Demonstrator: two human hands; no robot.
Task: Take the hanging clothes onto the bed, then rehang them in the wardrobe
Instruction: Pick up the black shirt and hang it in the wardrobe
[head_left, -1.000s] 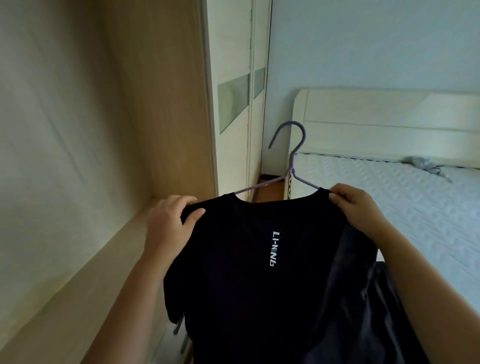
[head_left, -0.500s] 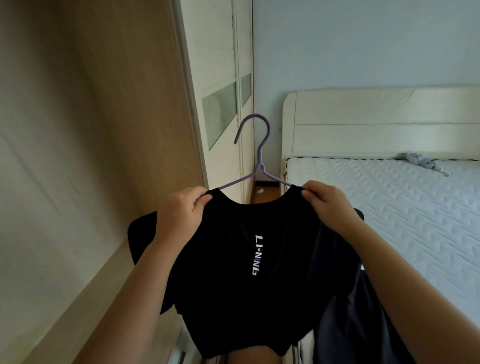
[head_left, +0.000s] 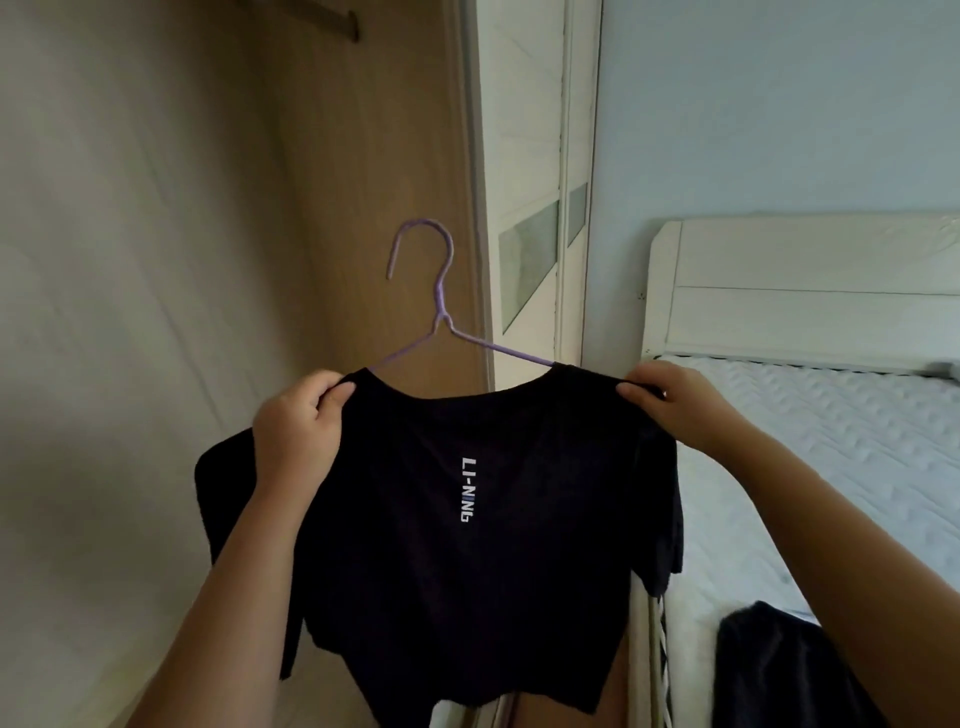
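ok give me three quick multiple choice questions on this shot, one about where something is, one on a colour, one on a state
1. Where does the bed lie relative to the black T-shirt?
A. to its right
B. to its left
C. directly above it

2. What colour is the hanger?
A. red
B. purple
C. green

3. How is the T-shirt held?
A. folded on the bed
B. hanging from a rail
C. on the hanger, gripped at both shoulders

Answers:
1 A, the mattress fills the right side of the view.
2 B, the hook and arms are pale purple.
3 C, the left hand and right hand each pinch a shoulder, and the hook is free in the air.
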